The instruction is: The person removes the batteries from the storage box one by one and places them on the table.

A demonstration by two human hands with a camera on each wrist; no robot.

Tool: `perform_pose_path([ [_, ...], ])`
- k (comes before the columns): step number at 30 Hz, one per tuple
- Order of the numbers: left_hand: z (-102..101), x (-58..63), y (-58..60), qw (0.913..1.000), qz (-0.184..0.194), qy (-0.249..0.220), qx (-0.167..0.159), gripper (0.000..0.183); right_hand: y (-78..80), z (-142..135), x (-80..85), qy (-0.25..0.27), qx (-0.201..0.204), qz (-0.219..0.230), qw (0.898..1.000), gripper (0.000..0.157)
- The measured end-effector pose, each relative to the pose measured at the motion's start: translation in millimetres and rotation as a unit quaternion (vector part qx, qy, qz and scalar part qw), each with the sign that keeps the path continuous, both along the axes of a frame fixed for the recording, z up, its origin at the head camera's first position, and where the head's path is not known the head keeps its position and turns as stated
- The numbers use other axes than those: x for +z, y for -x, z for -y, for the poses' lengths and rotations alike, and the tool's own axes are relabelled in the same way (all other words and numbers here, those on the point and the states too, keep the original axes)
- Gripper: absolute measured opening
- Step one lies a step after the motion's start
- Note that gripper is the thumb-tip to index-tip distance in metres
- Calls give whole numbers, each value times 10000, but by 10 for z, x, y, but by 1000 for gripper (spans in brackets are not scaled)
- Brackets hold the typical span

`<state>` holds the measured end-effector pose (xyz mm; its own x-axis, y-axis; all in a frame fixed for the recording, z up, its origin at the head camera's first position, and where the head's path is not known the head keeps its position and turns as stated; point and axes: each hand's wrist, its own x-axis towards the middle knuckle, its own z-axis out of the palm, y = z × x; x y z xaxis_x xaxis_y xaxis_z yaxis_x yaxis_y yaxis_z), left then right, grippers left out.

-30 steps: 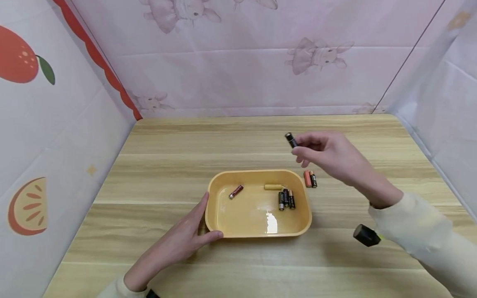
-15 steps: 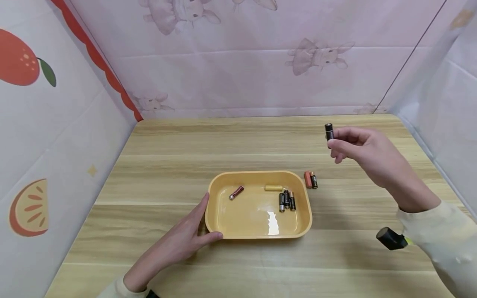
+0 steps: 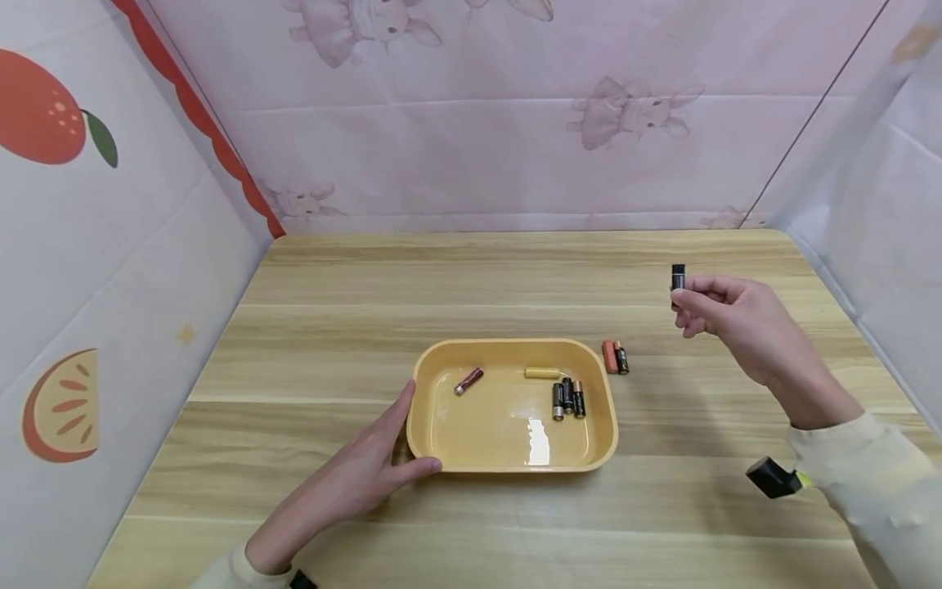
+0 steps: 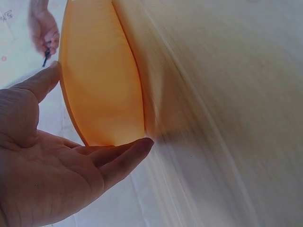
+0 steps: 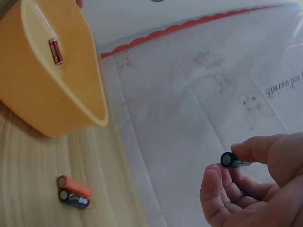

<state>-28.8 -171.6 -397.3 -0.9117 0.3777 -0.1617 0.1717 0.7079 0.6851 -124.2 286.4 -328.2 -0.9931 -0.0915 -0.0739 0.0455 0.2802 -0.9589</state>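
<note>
Between thumb and fingers, my right hand point(image 3: 751, 327) pinches a black battery point(image 3: 678, 276), upright above the table on the right. In the right wrist view that battery point(image 5: 228, 160) shows its round end. My left hand point(image 3: 368, 466) rests against the left end of a yellow plastic box point(image 3: 508, 468), fingers straight along its wall and thumb at the near corner. Inside lie a dark red battery point(image 3: 468, 381), a yellow battery point(image 3: 542, 373) and three black batteries point(image 3: 568, 397) side by side. Just right of the box, an orange battery point(image 3: 609, 357) and a black-and-gold battery point(image 3: 621, 360) lie together.
A wooden table point(image 3: 309, 327) carries the box and batteries. Behind it rises a pink wall cover point(image 3: 478, 164) with rabbit prints; white covers point(image 3: 147, 270) stand at both sides. A black device point(image 3: 773, 477) sits at my right wrist.
My right hand has carried the black battery to the right, away from above the box, then slightly down. It has turned upright. My left hand and the box stay in place.
</note>
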Motion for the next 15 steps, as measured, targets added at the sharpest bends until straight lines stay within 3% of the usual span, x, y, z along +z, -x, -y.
perform_pose_path([
  [12, 3, 8, -3, 9999, 65, -96, -9, 108, 56, -58, -475, -875, 105, 777, 9931, 53],
  [15, 2, 12, -1, 9999, 73, -87, -1, 109, 68, -42, -579, -1036, 166, 853, 9908, 53],
])
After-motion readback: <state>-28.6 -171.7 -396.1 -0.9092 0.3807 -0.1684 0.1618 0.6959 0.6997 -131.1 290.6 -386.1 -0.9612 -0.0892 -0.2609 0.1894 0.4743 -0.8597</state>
